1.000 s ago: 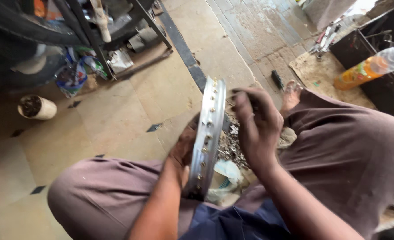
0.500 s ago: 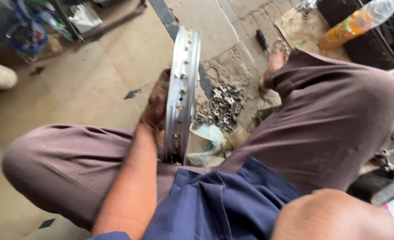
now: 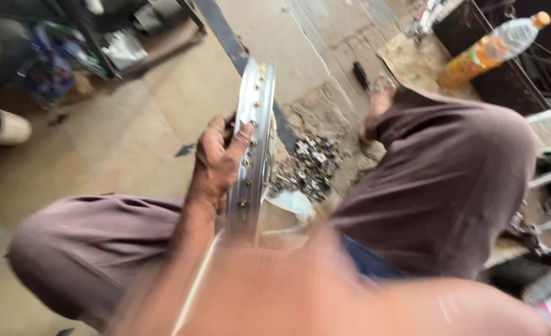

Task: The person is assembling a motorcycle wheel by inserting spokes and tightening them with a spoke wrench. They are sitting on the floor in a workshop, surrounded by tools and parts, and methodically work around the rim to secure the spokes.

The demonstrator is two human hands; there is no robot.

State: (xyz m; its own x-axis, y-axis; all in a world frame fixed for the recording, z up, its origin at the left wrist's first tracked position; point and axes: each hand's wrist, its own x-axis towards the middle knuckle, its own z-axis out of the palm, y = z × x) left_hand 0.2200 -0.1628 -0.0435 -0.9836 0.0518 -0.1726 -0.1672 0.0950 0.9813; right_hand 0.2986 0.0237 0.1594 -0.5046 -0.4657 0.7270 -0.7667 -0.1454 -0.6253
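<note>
Left hand gripping an upright metal wheel rim between the knees.

The wheel rim point(image 3: 252, 149), silvery with a row of small brass-coloured nipples along its band, stood on edge between the seated person's two brown-trousered legs point(image 3: 449, 180), its lower end hidden behind a blurred forearm. The left hand point(image 3: 218, 155) was wrapped around the rim's near edge about halfway up, thumb lying on the outer band and fingers curled behind it, clamped firmly on the metal. The right hand was not visible; only a large blurred arm point(image 3: 325, 292) crossed the bottom of the view, so its state could not be told. Just right of the rim, a heap of small metal parts point(image 3: 309, 163) lay on the tiled floor point(image 3: 132, 137). Farther off, an orange-filled plastic bottle point(image 3: 493, 46) leaned at the upper right, and a white cup point(image 3: 4, 126) lay at the left edge.
</note>
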